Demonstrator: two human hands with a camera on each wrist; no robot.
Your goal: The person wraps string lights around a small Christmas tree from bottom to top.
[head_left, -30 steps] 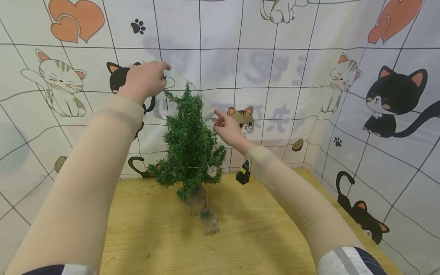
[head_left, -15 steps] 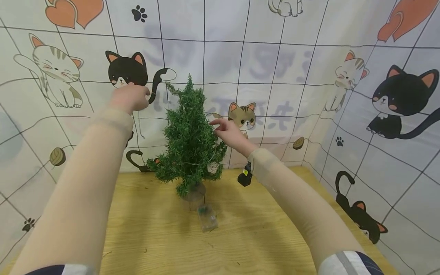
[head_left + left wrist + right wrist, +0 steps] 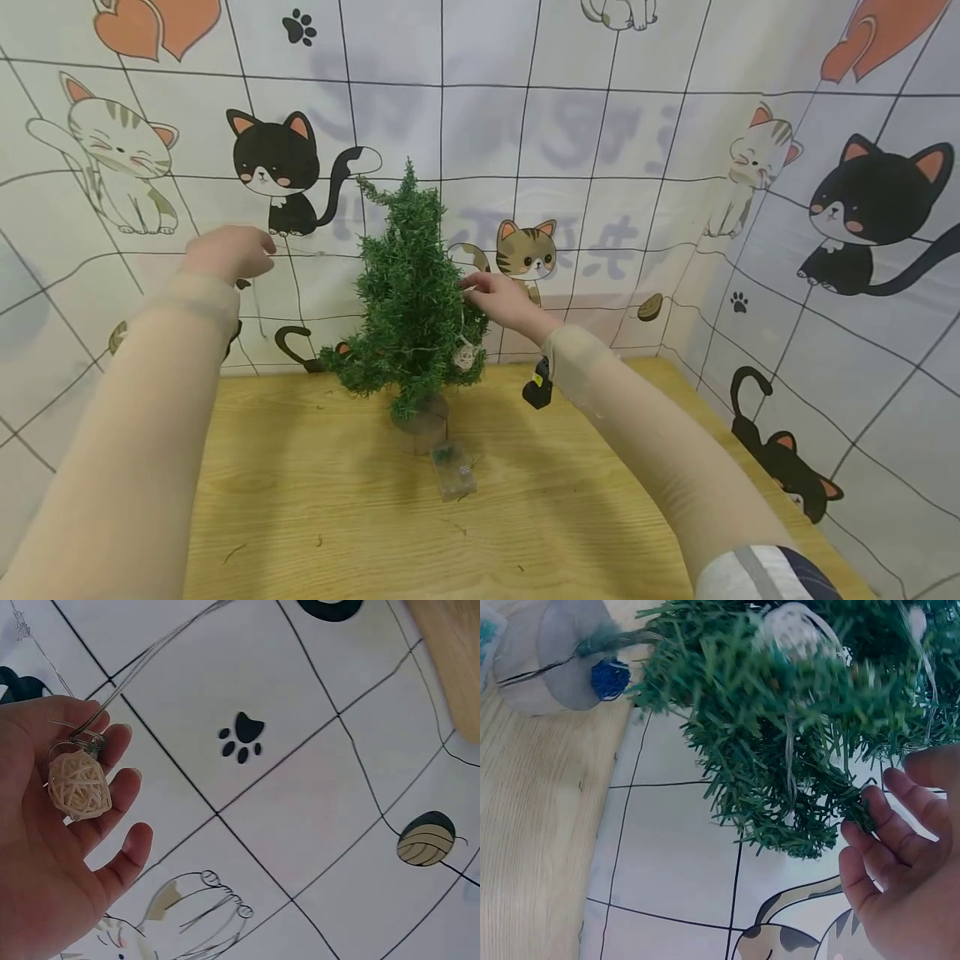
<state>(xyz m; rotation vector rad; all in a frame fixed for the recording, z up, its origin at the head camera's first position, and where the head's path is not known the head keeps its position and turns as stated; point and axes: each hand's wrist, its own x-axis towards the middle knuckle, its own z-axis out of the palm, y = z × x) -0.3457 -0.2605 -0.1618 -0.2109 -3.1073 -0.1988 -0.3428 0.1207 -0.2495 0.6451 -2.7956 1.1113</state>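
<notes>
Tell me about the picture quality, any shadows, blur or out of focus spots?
Head view: soft shadows on the table, and the clear box too soft to make out fine details; left wrist view: the wicker ball is fairly sharp, the light rather dim; right wrist view: the nearest branches of the tree look blurred.

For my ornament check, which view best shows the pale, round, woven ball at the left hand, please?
Left wrist: the ball is close and whole. Head shows the left hand, not it; right wrist, neither.
</notes>
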